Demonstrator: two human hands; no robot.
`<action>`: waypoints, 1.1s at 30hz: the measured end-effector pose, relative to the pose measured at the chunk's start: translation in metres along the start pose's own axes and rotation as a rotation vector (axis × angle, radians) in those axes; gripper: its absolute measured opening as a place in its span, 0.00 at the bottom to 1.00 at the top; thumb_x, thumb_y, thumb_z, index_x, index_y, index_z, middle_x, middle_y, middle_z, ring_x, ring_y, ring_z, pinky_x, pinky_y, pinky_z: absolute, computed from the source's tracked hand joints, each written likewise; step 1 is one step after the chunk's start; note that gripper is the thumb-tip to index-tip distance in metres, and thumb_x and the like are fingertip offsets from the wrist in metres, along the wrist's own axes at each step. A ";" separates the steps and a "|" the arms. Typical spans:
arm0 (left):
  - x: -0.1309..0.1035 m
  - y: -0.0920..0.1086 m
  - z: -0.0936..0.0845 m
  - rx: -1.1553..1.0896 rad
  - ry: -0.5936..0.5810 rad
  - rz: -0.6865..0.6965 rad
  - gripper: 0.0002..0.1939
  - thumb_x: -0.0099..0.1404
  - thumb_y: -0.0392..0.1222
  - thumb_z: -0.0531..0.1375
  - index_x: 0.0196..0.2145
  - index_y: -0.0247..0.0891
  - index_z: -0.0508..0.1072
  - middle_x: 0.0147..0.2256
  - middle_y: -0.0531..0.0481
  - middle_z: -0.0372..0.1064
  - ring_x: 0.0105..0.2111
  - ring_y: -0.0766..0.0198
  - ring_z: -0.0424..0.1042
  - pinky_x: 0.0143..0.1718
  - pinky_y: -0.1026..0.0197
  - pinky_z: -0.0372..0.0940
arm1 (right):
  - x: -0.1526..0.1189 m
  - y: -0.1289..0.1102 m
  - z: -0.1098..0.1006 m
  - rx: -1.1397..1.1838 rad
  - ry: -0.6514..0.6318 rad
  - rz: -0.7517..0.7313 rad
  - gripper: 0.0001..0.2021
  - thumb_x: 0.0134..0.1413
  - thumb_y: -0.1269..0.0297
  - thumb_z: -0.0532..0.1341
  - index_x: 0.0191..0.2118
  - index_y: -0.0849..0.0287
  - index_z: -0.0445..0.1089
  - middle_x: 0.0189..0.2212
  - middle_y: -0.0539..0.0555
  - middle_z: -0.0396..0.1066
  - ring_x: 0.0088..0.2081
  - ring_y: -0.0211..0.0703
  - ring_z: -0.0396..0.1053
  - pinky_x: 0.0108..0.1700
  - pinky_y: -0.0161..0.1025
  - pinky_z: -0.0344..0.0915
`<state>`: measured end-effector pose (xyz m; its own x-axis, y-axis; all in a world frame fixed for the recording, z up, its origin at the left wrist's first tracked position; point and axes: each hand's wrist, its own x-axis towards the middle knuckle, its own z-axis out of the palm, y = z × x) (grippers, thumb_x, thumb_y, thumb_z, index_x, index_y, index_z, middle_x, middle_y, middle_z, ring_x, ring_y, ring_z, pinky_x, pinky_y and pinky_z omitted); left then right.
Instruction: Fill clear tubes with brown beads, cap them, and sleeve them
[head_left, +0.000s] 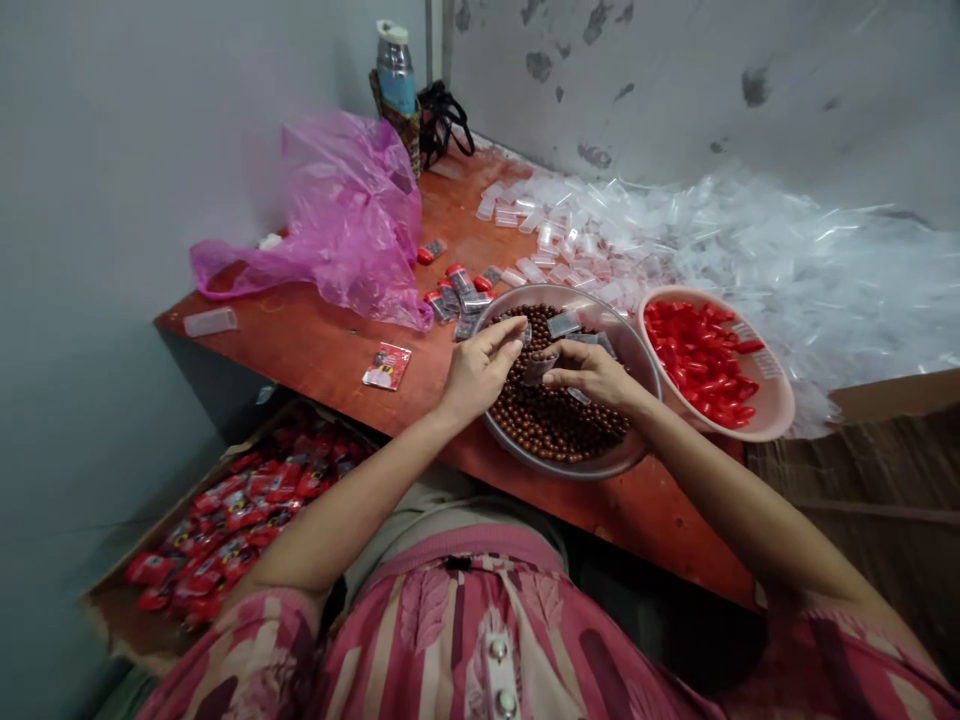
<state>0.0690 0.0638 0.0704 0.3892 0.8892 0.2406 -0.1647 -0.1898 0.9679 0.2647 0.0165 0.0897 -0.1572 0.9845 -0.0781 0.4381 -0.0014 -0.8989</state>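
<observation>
A metal bowl [645, 440] holds many brown beads [551, 425], with several clear plastic cases [564, 323] lying on them. Above the bowl's left part is my left hand [480, 372], its thumb and fingertips close together near a small clear piece at its fingertips. My right hand [592, 375] is over the middle of the beads, thumb and fingers closed on a clear case [538, 370]. Right of the bowl, a pink basket [780, 400] holds red caps [697, 360]. Several red-capped filled cases [461, 280] lie behind the bowl's left side.
Clear cases [750, 260] are heaped at the back right. A pink plastic bag [352, 220], a bottle [396, 70] and a red card packet [387, 366] are on the orange table [300, 330]. A carton of red packets [247, 500] stands below left; brown cardboard [862, 480] is at right.
</observation>
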 end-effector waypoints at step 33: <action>0.010 0.008 0.016 0.029 -0.281 -0.258 0.21 0.54 0.50 0.66 0.44 0.38 0.78 0.46 0.44 0.75 0.46 0.53 0.74 0.51 0.51 0.68 | -0.068 -0.026 -0.033 -0.474 -0.040 -0.205 0.10 0.56 0.61 0.63 0.41 0.60 0.71 0.37 0.52 0.76 0.35 0.38 0.72 0.40 0.33 0.65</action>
<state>0.0864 0.0641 0.0812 0.6488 0.7610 -0.0049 -0.0045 0.0103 0.9999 0.2928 -0.0444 0.1324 -0.3114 0.9487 0.0542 0.7462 0.2794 -0.6043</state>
